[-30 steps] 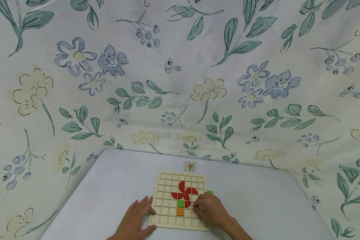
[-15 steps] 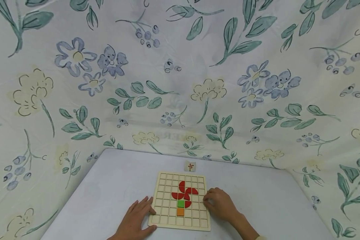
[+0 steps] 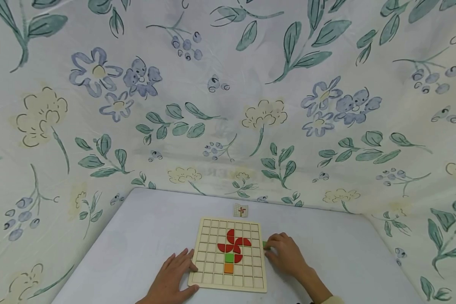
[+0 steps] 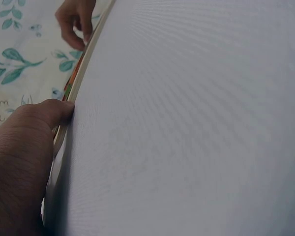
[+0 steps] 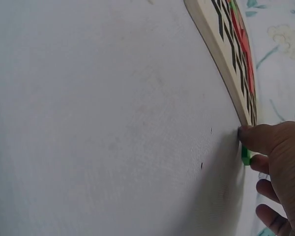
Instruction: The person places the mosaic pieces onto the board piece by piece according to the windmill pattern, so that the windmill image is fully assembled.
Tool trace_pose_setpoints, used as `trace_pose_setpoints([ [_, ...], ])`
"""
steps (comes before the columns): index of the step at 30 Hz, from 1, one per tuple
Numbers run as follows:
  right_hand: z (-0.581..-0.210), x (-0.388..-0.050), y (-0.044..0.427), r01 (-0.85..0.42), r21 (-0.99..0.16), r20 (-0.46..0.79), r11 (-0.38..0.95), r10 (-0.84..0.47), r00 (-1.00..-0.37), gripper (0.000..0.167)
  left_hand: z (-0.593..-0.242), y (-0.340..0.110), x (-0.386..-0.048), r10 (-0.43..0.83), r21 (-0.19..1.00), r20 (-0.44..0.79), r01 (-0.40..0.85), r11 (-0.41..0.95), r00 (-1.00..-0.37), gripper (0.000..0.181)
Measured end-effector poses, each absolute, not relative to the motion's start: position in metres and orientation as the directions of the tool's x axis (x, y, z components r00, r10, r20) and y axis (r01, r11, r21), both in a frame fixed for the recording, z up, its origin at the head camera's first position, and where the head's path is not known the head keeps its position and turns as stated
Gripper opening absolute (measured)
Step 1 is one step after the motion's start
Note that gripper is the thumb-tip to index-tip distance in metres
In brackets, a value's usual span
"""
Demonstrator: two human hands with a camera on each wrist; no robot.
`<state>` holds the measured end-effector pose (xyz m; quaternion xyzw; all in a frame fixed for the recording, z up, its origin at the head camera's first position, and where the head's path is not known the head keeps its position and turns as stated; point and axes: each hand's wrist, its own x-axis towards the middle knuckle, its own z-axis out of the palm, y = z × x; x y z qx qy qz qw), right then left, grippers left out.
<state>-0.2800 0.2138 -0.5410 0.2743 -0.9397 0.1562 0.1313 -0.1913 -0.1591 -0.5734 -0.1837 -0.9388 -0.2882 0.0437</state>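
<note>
A wooden grid board (image 3: 249, 270) lies on the white table, bearing several red curved tiles (image 3: 230, 235) in a pinwheel, a green square tile (image 3: 229, 258) and an orange square tile (image 3: 229, 268) below it. My left hand (image 3: 171, 276) rests at the board's left edge, fingers extended, thumb near the lower corner. Just off the right edge, my right hand (image 3: 286, 255) pinches a second green tile (image 3: 266, 245) between thumb and fingertips. The right wrist view shows this green tile (image 5: 246, 155) between thumb and finger, partly covered, close to the board's edge.
Behind the board lies a small pattern card (image 3: 241, 210) showing a red pinwheel on a grid. A floral-printed cloth (image 3: 228, 126) rises behind the white table (image 3: 156, 219) and at both sides.
My right hand has moved from over the board's right side outward to the green tile beside it, and its fingers now meet that tile. The left hand and the board's tiles look the same.
</note>
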Motion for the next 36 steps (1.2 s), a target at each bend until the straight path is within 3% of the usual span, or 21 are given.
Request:
trace_pose_setpoints([
  [7,-0.539,-0.281,0.216,-0.541,-0.256,0.307,0.801,-0.464,-0.831,0.012,-0.576,-0.158,-0.192,0.31,0.538,0.156,0.344,0.77,-0.938,0.035],
  [22,-0.541,-0.28,0.217,-0.584,-0.116,0.401,0.804,-0.5,-0.768,0.014,-0.577,-0.159,-0.192,0.313,0.527,0.153,0.345,0.776,-0.937,0.036],
  [31,-0.539,-0.278,0.215,-0.618,-0.134,0.47,0.775,-0.499,-0.728,0.019,-0.572,-0.159,-0.191,0.322,0.535,0.167,0.36,0.764,-0.932,0.036],
  [36,-0.532,-0.276,0.21,-0.623,-0.163,0.452,0.765,-0.504,-0.736,0.018,-0.571,-0.159,-0.191,0.322,0.535,0.168,0.36,0.764,-0.932,0.036],
])
